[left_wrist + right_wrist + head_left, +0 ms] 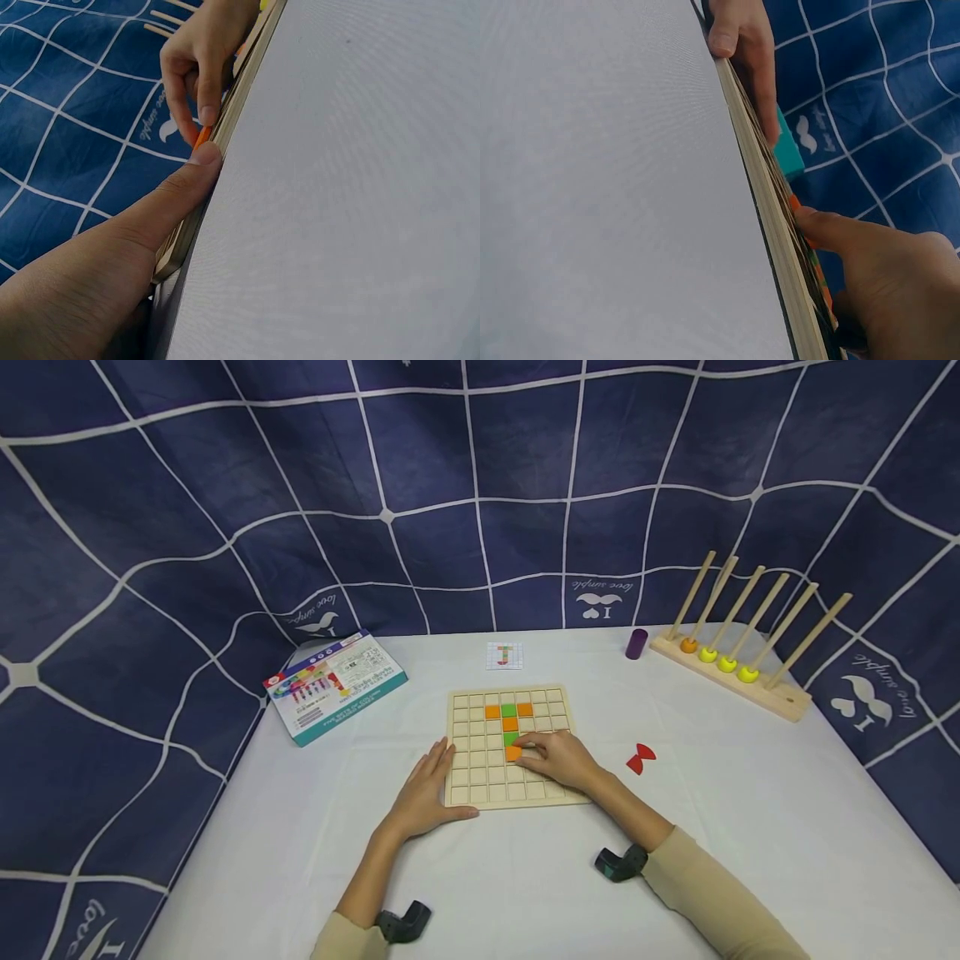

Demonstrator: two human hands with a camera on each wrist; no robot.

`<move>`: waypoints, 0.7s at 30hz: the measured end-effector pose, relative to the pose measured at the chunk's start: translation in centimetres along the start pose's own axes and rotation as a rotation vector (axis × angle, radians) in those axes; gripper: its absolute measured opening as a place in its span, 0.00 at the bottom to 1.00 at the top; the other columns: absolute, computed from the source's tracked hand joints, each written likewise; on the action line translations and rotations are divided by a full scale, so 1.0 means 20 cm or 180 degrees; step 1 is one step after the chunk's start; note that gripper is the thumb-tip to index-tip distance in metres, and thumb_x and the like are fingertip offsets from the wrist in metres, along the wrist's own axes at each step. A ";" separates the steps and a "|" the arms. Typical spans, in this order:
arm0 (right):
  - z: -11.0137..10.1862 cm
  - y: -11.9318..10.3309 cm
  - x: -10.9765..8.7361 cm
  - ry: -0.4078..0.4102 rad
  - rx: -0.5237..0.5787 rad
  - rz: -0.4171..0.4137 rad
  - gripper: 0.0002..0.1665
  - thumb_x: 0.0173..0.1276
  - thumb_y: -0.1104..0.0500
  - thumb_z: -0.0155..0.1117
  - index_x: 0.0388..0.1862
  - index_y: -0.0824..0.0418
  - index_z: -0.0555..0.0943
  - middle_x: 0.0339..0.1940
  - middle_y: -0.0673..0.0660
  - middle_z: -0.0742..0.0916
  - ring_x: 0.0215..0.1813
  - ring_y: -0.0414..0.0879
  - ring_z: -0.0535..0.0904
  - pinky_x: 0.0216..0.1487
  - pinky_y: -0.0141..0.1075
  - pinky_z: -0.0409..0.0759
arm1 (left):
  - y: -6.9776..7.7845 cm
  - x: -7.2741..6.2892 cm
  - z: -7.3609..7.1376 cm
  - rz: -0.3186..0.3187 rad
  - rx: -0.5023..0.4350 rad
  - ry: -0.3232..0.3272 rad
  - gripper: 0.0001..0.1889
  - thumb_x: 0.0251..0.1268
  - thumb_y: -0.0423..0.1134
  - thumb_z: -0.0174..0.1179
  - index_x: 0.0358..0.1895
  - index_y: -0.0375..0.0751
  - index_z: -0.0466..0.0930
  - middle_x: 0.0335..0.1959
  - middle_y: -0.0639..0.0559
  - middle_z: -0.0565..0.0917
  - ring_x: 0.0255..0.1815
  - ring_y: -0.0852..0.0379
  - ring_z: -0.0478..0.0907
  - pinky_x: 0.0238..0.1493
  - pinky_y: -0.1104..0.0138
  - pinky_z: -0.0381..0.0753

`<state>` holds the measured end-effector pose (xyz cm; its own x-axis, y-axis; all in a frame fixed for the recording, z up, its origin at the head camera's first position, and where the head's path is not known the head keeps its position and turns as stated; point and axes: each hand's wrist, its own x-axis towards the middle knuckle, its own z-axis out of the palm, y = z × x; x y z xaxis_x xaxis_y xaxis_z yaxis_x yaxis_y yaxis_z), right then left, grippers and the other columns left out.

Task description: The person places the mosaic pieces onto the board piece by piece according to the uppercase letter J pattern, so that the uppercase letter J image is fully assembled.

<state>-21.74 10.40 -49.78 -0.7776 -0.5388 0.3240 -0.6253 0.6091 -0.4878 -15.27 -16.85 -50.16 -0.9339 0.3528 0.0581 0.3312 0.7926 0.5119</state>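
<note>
A wooden grid board [467, 781] lies flat on the white table. Orange and green square tiles sit in its cells: three in a row near the top, with a column running down from the green tile [508, 710]. At the lower end of that column, my right hand [561, 758] pinches an orange tile [513, 753] between thumb and fingers, right at the board's surface. My left hand [423, 793] rests at the board's left side, fingers extended along the edge and thumb at the front corner. In the left wrist view, the orange tile [202, 137] shows under the right fingertips.
Behind the board lies a small pattern card [505, 656]. A cardboard box [335, 687] is at the back left. A purple cylinder [636, 644] stands beside a wooden peg stand [787, 700] with orange and yellow beads. Red fan-shaped pieces [641, 758] lie right of the board.
</note>
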 end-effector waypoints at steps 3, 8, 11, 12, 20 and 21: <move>0.00 0.00 0.00 0.0001 0.0016 -0.0017 0.17 0.59 0.46 0.66 0.45 0.52 0.84 0.08 0.40 0.65 0.13 0.32 0.53 0.17 0.27 0.58 | 0.00 0.00 0.00 -0.0009 -0.0003 -0.0002 0.62 0.37 0.73 0.61 0.72 0.36 0.47 0.74 0.46 0.45 0.73 0.54 0.38 0.70 0.61 0.39; 0.00 0.00 -0.01 0.0001 0.0022 -0.0029 0.17 0.59 0.46 0.67 0.44 0.52 0.84 0.08 0.39 0.65 0.13 0.32 0.53 0.16 0.27 0.57 | 0.00 0.00 0.00 -0.0018 -0.0021 -0.0008 0.62 0.37 0.73 0.61 0.72 0.36 0.47 0.74 0.46 0.45 0.73 0.55 0.37 0.70 0.61 0.39; 0.01 0.01 0.00 -0.0004 0.0002 -0.0035 0.17 0.58 0.46 0.67 0.44 0.52 0.84 0.08 0.40 0.65 0.13 0.32 0.53 0.16 0.27 0.56 | 0.00 0.00 0.00 -0.0021 -0.0022 -0.0006 0.62 0.37 0.73 0.62 0.72 0.36 0.47 0.74 0.46 0.45 0.73 0.55 0.37 0.70 0.61 0.39; 0.01 0.01 0.00 -0.0007 -0.0004 -0.0036 0.17 0.58 0.46 0.67 0.44 0.51 0.84 0.08 0.40 0.65 0.13 0.32 0.53 0.16 0.27 0.56 | 0.00 0.00 0.00 -0.0021 -0.0022 -0.0004 0.62 0.37 0.73 0.62 0.72 0.36 0.47 0.74 0.46 0.45 0.73 0.55 0.38 0.70 0.61 0.39; 0.01 0.01 -0.01 -0.0025 -0.0009 -0.0062 0.20 0.58 0.44 0.67 0.46 0.51 0.83 0.08 0.39 0.64 0.13 0.32 0.52 0.16 0.27 0.56 | 0.00 0.00 0.00 -0.0040 -0.0022 -0.0034 0.62 0.37 0.72 0.62 0.72 0.37 0.47 0.74 0.47 0.44 0.73 0.55 0.37 0.70 0.62 0.39; 0.01 0.01 -0.01 -0.0028 0.0002 -0.0063 0.20 0.58 0.44 0.67 0.46 0.51 0.83 0.08 0.39 0.64 0.14 0.32 0.52 0.16 0.27 0.56 | 0.00 0.00 0.00 -0.0048 -0.0029 -0.0041 0.62 0.37 0.72 0.62 0.72 0.37 0.47 0.74 0.47 0.44 0.73 0.55 0.37 0.70 0.62 0.39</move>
<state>-21.80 10.60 -50.05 -0.7645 -0.5558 0.3266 -0.6406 0.5978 -0.4820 -15.34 -16.84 -50.20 -0.9369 0.3474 0.0393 0.3160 0.7933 0.5204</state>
